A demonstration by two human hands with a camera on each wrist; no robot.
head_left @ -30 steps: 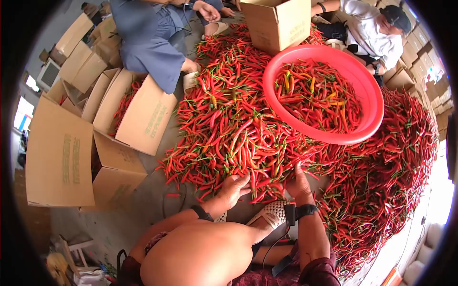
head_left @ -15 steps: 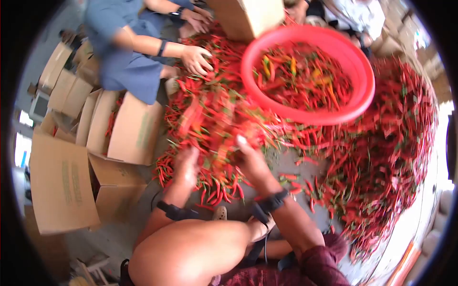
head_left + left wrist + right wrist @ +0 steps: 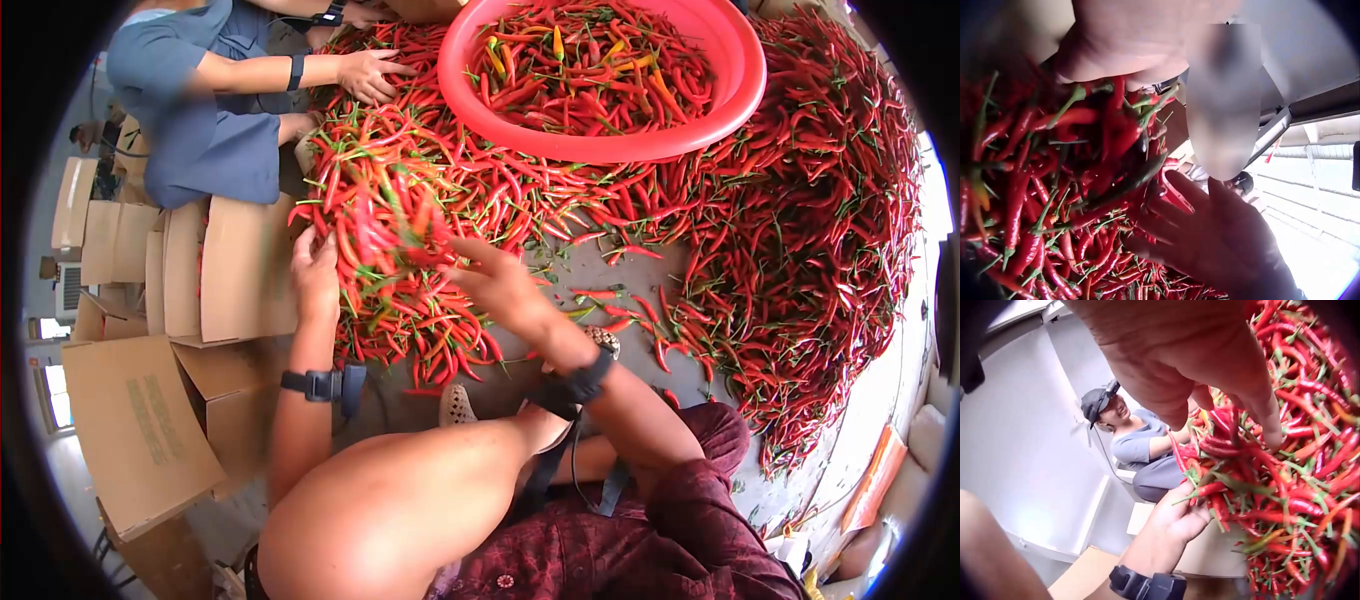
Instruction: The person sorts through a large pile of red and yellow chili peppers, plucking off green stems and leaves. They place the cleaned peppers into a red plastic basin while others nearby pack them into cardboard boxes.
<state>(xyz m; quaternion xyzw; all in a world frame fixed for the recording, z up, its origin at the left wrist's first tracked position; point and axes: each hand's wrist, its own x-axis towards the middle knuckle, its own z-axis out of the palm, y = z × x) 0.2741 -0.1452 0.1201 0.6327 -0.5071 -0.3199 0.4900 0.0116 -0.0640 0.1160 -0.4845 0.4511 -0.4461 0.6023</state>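
Red chili peppers (image 3: 430, 320) with green stems lie in a broad heap before me. At the heap's left edge my left hand (image 3: 317, 275) holds a bunch of chilies (image 3: 1213, 494), thumb and fingers bent against them. My right hand (image 3: 500, 290) is to the right of that bunch, palm toward it. Its fingers look straight and spread in the left wrist view, right beside the chilies. Between the hands, some chilies (image 3: 385, 215) are blurred in the head view.
A red plastic tub (image 3: 600, 148) full of chilies stands beyond the heap. Another tall chili pile (image 3: 820, 250) rises at right. Open cardboard boxes (image 3: 140, 430) line the left side. Another person's hand (image 3: 370, 75) rests on the heap's far left. Loose chilies (image 3: 655, 320) dot the grey floor.
Both my hands have gone from the heap's near edge toward its left side, chilies between them. The right hand has drawn away from the bunch. Another person's hand has come onto the heap.
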